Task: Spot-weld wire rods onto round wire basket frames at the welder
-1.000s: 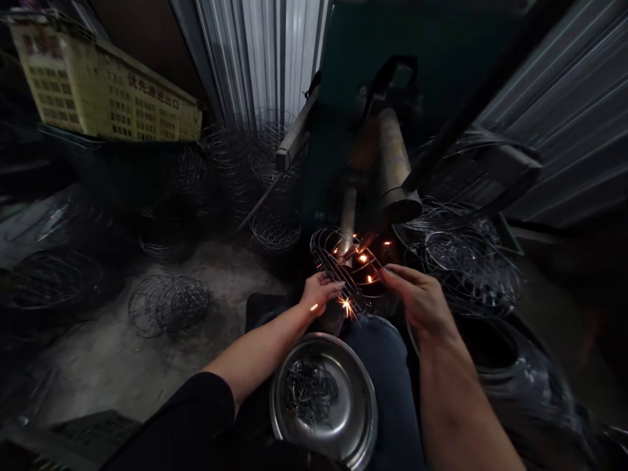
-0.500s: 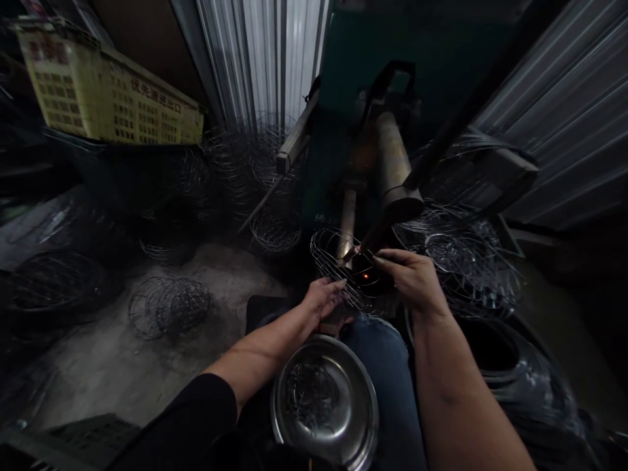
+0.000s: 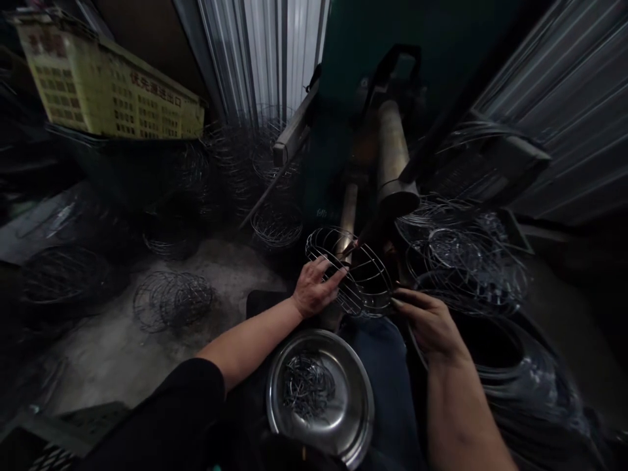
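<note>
A round wire basket (image 3: 375, 265) of thin metal rods is held over my knees, against the electrode tips of a welding machine (image 3: 350, 216). My left hand (image 3: 314, 286) has its thumb and fingers closed on the basket's left side. With thumb and fingertips, my right hand (image 3: 429, 320) pinches the basket's right edge. The lower electrode bar reaches into the basket, and the upper tip sits just above the wires near my left fingers. In my lap rests a shiny metal bowl (image 3: 350, 399) with many short wire pieces (image 3: 307, 386) inside.
More wire baskets stand on the floor at left (image 3: 174, 301) and behind. At right lie heaped wire rings (image 3: 471, 261) above a large wire coil (image 3: 534, 379). A yellow crate (image 3: 147, 108) sits at the upper left. A thick cylinder (image 3: 392, 154) juts out above the electrodes.
The basket has turned and tilted, showing more of its round opening. My right hand has shifted right and down; my left has moved slightly up and left. An orange glow beneath the electrodes is gone.
</note>
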The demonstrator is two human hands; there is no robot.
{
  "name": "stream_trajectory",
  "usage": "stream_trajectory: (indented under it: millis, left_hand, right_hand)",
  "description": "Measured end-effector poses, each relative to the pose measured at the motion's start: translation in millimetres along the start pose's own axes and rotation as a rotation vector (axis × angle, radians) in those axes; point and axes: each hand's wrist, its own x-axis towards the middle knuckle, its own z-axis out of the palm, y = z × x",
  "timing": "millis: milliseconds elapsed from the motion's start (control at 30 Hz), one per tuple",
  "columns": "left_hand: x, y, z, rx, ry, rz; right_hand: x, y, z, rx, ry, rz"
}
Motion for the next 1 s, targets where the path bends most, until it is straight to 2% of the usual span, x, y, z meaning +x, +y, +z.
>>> stream_trajectory:
  millis: [133,233,333,500,733,867,1000]
  left_hand:
    - [-2,2,12.0,-0.136,0.069,-0.104]
    - [-6,7,9.7,-0.246,0.002,-0.056]
    - [-1,8,5.1,-0.225,-0.050,0.005]
    - [12,3,4.8,-0.263,-0.072,-0.053]
    - [7,0,12.9,0.013,0.005,0.142]
    - [11,-15,19.8,0.125,0.070,0.200]
    - [18,-29,25.7,0.412,0.190,0.394]
  right_hand:
    - [-2,5,9,0.034,0.027,-0.029]
    - [-3,8,12,0.059,0.052,-0.043]
    - [-5,10,14,0.073,0.065,-0.078]
    - [-10,9,17,0.036,0.119,-0.105]
    - [-13,0,19,0.060,0.106,-0.124]
    - [-4,-7,26,0.101,0.104,-0.117]
    - [7,-9,33,0.153,0.119,-0.101]
